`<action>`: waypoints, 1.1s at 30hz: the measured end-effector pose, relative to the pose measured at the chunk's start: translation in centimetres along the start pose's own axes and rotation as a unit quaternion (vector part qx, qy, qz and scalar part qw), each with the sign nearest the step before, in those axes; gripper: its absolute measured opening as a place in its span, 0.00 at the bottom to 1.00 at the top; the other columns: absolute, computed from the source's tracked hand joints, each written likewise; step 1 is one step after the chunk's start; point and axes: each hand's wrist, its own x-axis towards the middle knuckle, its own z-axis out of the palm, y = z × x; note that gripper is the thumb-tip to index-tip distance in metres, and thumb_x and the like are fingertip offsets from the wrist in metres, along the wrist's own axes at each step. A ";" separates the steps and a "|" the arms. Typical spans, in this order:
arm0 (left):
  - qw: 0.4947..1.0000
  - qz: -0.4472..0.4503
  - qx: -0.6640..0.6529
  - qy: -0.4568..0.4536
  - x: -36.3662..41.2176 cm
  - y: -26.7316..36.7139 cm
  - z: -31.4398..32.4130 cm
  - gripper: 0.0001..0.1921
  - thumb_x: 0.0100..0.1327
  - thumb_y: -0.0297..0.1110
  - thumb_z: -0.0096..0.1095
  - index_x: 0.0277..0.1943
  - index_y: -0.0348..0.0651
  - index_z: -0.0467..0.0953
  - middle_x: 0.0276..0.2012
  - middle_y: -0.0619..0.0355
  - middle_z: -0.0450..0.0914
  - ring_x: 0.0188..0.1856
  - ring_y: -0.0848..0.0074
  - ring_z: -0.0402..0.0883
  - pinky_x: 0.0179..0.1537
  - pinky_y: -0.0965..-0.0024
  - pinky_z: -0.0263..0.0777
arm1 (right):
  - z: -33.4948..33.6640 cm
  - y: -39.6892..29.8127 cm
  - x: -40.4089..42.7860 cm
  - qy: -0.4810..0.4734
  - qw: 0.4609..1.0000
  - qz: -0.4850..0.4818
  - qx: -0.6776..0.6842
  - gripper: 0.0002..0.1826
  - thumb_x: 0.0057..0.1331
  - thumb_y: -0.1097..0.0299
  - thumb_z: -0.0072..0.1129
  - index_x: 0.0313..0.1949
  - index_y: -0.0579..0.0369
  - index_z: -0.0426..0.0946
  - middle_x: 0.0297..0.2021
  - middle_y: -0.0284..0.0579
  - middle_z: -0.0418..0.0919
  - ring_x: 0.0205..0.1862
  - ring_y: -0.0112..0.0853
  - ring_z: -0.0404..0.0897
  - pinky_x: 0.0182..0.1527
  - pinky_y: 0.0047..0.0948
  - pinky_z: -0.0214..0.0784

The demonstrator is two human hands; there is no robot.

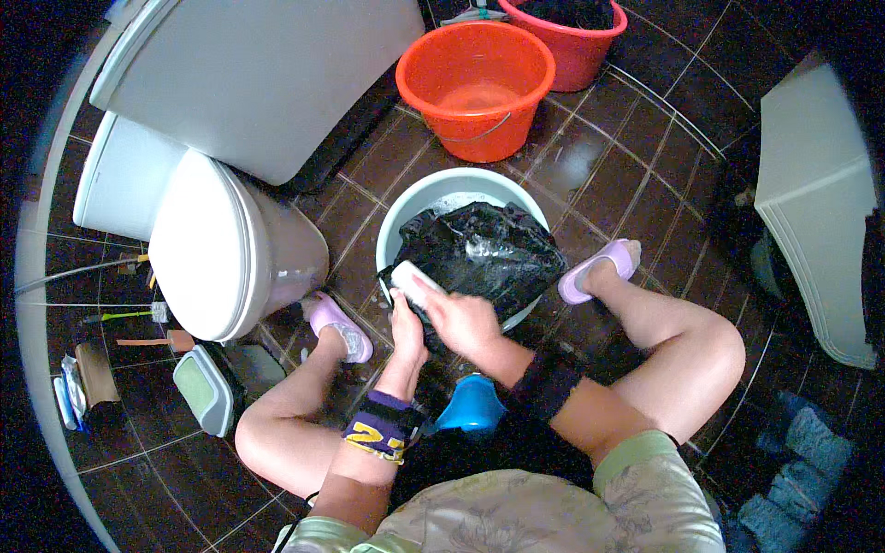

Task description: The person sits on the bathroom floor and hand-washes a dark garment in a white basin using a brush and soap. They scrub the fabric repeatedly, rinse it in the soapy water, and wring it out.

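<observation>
Between my spread legs a round pale basin (395,207) stands on the floor, with some suds at its far side. Wet black cloth (484,252) fills most of it and hangs over its near left rim. My right hand (462,319) grips a white block-like thing (417,282), perhaps a soap bar or a brush, at that rim. Close beside it, my left hand (408,323) is at the cloth's edge, its thumb by the white thing; whether it pinches the cloth is hidden.
An orange-red bucket (477,128) stands beyond the basin, with a pink bucket (577,59) holding dark cloth behind it. A toilet (207,242) is at the left, near a lidded bin (204,390). Something blue and plastic (471,404) lies below my hands. Dark tiles look wet in places.
</observation>
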 end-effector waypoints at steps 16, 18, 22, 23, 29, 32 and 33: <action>0.995 0.067 0.008 -0.071 -0.2 -1.1 -1.3 0.32 0.74 0.55 0.36 0.58 0.30 0.70 0.52 0.51 0.77 0.51 0.70 0.75 0.54 0.67 0.67 | 1.0 1.4 1.0 0.039 0.988 0.150 -0.011 0.22 0.68 0.54 0.46 0.62 0.30 0.69 0.21 0.52 0.79 0.23 0.50 0.80 0.26 0.51 0.72; 0.996 0.062 -0.007 -0.071 -0.2 -0.9 -1.4 0.33 0.74 0.57 0.35 0.58 0.29 0.70 0.52 0.50 0.77 0.52 0.69 0.75 0.55 0.66 0.67 | 0.9 -0.2 0.4 -0.001 0.992 0.065 0.108 0.24 0.68 0.54 0.48 0.64 0.27 0.66 0.22 0.55 0.79 0.23 0.52 0.79 0.28 0.52 0.72; 0.997 0.044 -0.005 -0.060 -0.2 -0.7 -1.9 0.35 0.73 0.59 0.37 0.61 0.31 0.68 0.56 0.51 0.74 0.56 0.68 0.73 0.57 0.65 0.65 | 0.6 0.8 0.0 0.025 0.997 0.079 -0.008 0.24 0.69 0.54 0.45 0.65 0.27 0.65 0.21 0.50 0.80 0.21 0.47 0.80 0.24 0.50 0.72; 0.998 0.042 0.011 -0.051 -0.3 -0.6 -1.9 0.36 0.71 0.61 0.38 0.63 0.33 0.65 0.59 0.51 0.73 0.57 0.67 0.72 0.58 0.63 0.66 | 1.1 2.1 0.5 0.035 0.989 0.103 -0.104 0.23 0.68 0.55 0.46 0.62 0.31 0.68 0.20 0.48 0.80 0.21 0.46 0.80 0.23 0.49 0.71; 0.997 0.061 0.000 -0.044 -0.2 -0.8 -2.0 0.33 0.74 0.57 0.34 0.60 0.31 0.69 0.54 0.50 0.76 0.54 0.68 0.74 0.57 0.65 0.66 | 1.5 -0.7 -1.4 0.010 0.994 0.031 0.103 0.25 0.68 0.54 0.48 0.65 0.28 0.65 0.19 0.52 0.78 0.20 0.48 0.79 0.24 0.50 0.71; 0.996 0.019 -0.070 -0.055 -0.1 -0.9 -2.1 0.31 0.75 0.55 0.35 0.60 0.33 0.68 0.55 0.53 0.75 0.55 0.68 0.73 0.57 0.65 0.65 | 1.9 0.4 -1.3 0.022 0.998 0.060 -0.007 0.26 0.68 0.55 0.47 0.66 0.28 0.63 0.20 0.53 0.78 0.20 0.49 0.79 0.23 0.50 0.71; 0.995 0.031 -0.072 -0.058 -0.1 -1.0 -2.1 0.31 0.74 0.55 0.36 0.60 0.33 0.69 0.55 0.54 0.75 0.55 0.69 0.73 0.58 0.66 0.65 | 2.0 1.2 -1.1 0.032 0.991 0.089 -0.092 0.25 0.69 0.55 0.46 0.65 0.29 0.64 0.20 0.52 0.79 0.20 0.49 0.78 0.23 0.49 0.71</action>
